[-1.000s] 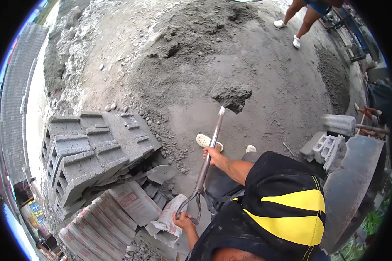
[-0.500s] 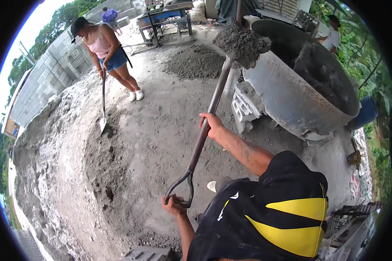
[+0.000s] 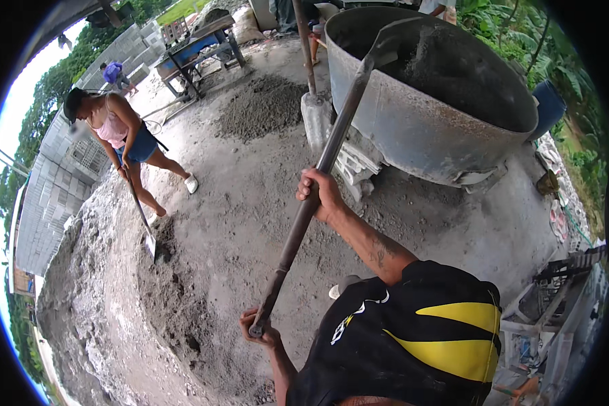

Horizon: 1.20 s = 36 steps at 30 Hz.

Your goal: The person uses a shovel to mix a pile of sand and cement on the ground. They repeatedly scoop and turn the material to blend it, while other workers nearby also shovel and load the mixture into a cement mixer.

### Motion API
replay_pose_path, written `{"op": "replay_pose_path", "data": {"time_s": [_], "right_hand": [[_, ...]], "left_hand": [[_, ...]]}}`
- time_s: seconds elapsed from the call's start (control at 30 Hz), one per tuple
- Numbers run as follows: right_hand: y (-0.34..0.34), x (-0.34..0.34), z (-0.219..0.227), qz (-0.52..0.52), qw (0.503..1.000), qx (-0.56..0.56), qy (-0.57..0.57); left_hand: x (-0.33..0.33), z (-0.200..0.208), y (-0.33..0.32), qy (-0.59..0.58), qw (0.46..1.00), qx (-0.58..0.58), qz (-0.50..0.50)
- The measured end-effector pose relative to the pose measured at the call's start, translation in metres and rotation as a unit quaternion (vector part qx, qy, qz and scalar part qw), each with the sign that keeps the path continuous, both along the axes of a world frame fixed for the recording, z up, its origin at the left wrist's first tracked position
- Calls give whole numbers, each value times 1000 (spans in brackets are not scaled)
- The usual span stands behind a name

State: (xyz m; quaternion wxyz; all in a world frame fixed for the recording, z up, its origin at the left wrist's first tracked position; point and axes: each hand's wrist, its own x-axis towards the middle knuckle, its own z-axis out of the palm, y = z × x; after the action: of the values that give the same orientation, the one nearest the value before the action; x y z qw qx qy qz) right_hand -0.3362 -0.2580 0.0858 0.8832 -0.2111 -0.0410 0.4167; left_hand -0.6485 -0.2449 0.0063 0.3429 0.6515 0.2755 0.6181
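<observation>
Both my hands grip a long-handled shovel. My left hand is closed round the handle at its near end. Further up, my right hand wraps the shaft. The shovel blade is turned on edge above the rim of a large round metal drum. Grey, damp-looking mix shows inside the drum, next to the blade. Little or no load is visible on the blade from this side.
At the left a person works another shovel into grey mix on the ground. A mound lies beyond, near a blue-topped bench. A second shovel blade stands by the drum, beside broken blocks. Metal frames stand at right.
The heaped shovel has swung over the drum's rim and turned, and its heap no longer shows on the blade. The person at left has stepped wider and shifted their shovel.
</observation>
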Motion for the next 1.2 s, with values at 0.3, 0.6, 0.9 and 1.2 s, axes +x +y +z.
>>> {"op": "replay_pose_path", "data": {"time_s": [0.3, 0.6, 0.9, 1.2], "right_hand": [[151, -239, -64, 387, 871, -210, -220], [-17, -512, -334, 723, 483, -373, -324], [-234, -520, -487, 789, 71, -371, -484], [-114, -752, -611, 781, 159, -302, -523]], "left_hand": [[-158, -57, -166, -347, 789, -386, 329], [-112, -76, -358, -563, 453, -358, 592], [-42, -165, -395, -644, 2, -330, 690], [-267, -286, -278, -641, 33, -327, 694]]}}
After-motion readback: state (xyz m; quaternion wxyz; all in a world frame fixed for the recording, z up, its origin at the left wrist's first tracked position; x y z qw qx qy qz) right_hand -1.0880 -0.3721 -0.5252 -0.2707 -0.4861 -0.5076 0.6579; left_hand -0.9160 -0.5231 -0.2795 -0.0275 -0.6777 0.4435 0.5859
